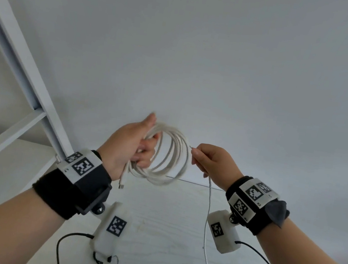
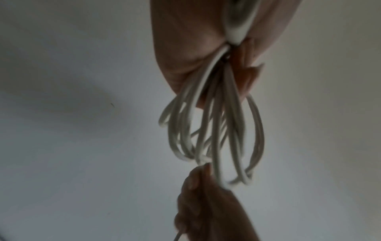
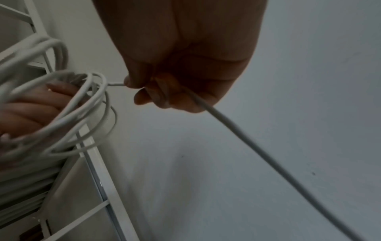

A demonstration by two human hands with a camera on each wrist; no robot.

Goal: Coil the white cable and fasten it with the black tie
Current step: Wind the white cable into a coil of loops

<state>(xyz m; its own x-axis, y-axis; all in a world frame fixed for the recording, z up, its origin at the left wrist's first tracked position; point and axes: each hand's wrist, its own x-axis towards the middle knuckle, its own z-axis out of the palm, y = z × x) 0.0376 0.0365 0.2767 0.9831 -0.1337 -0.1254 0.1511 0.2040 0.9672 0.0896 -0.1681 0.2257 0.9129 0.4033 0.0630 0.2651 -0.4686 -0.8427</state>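
Note:
My left hand [image 1: 137,146] grips a coil of white cable [image 1: 171,156] of several loops, held up in front of the wall. One cable end with a plug [image 1: 121,185] dangles below that hand. My right hand [image 1: 207,159] pinches the free run of the cable [image 1: 209,216] just right of the coil; that run hangs down to the table. In the left wrist view the loops [image 2: 216,130] fan out from my left hand [image 2: 191,53]. The right wrist view shows my right hand [image 3: 164,91] curled around the cable [image 3: 247,138]. No black tie is visible.
A white table [image 1: 164,232] lies below my hands. A white shelf frame [image 1: 25,80] stands at the left against the plain wall [image 1: 224,60]. Black leads from the wrist cameras [image 1: 69,238] trail over the table near its front.

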